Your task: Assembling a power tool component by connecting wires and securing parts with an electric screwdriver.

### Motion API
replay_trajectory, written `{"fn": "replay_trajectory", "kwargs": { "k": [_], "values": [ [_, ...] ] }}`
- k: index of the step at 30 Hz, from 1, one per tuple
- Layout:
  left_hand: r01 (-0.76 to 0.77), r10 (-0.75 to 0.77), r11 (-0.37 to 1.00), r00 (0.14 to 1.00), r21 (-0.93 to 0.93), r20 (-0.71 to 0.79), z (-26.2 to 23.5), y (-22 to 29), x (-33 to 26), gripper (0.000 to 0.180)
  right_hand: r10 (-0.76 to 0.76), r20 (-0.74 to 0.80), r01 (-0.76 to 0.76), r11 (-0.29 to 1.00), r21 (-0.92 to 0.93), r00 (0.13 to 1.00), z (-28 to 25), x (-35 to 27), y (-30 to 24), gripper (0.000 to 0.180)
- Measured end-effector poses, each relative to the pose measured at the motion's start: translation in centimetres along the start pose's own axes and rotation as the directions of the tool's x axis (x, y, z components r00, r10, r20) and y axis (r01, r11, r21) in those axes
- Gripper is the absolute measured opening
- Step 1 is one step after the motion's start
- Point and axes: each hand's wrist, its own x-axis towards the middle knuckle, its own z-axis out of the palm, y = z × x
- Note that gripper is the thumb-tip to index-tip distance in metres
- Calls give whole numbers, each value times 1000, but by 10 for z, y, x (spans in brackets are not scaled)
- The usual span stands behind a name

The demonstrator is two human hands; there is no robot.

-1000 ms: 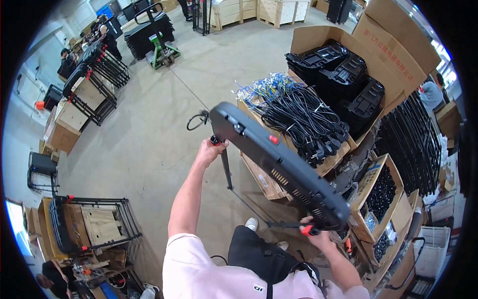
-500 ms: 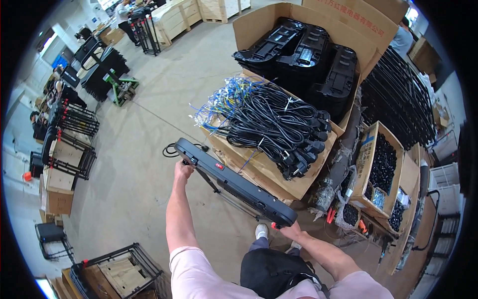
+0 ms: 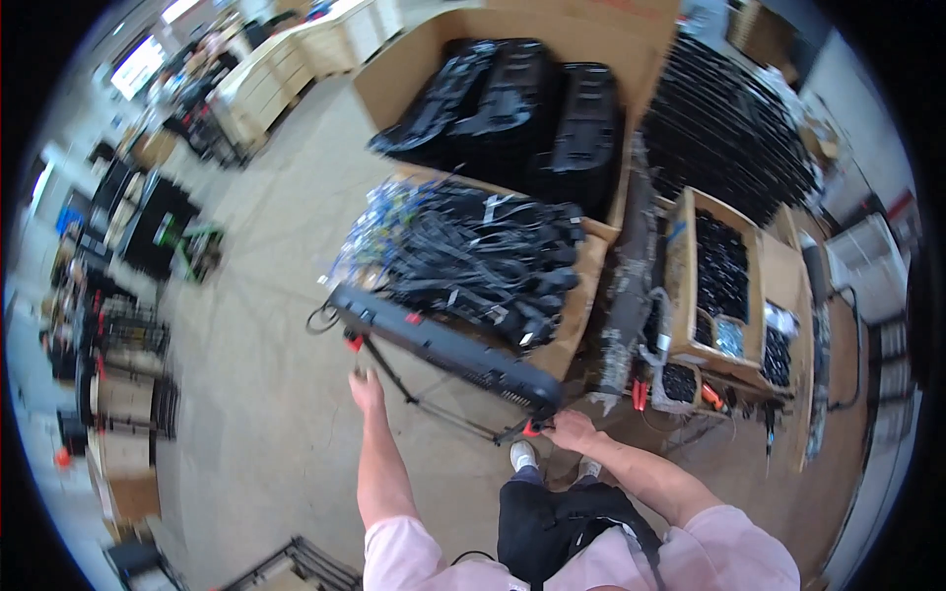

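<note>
Evidently upright on its own black legs (image 3: 386,369), on the near side of the cord pile (image 3: 478,256): one long black case (image 3: 443,345), slanting, with its left end farther out. Probably resting its weight on those legs, hence no apparent need for a full grip by both hands.

Left hand (image 3: 368,389) to the near left of the cord pile, just below one red fitting (image 3: 353,341) and seemingly apart from it; fingers blurred, cannot tell whether spread or pressed together. Right hand (image 3: 574,430) to the near right of the pile, by the case's end, perhaps for steadying; fingers partly curled, but cannot tell whether pinching anything.

By count: one case, one red switch (image 3: 413,317) on top, two red fittings, one near each end. Cords too tangled to count, with blue and white wire ends gathered on the left, presumably for sorting. Behind the pile, three stacks of black shells (image 3: 507,108) in one big carton (image 3: 591,39), probably nested for space. Right of the pile, one open box (image 3: 680,266) of small black parts (image 3: 721,276) and one red-handled tool (image 3: 640,395).
</note>
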Motion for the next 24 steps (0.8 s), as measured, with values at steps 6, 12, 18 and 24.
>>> {"fn": "replay_trajectory", "kwargs": {
  "k": [6, 12, 18, 24],
  "values": [
    [-335, -70, 886, 589, 322, 805, 50, -105, -200, 27, 140, -40, -130, 973, 190, 989, 65, -71, 114, 41],
    [-41, -195, 980, -49, 193, 980, 62, -104, -286, 33, 348, 64, -348, 876, 334, 935, 70, -178, 221, 40],
    [-241, -263, 929, 99, 279, 960, 120, -85, -348, 46, 557, -315, -378, 792, 479, 768, 5, -262, 348, 43],
    [-539, 263, 764, -241, -354, 934, 166, -40, -422, 50, 747, -652, -337, 652, 679, 130, -116, -415, 557, 37]
  ]
}}
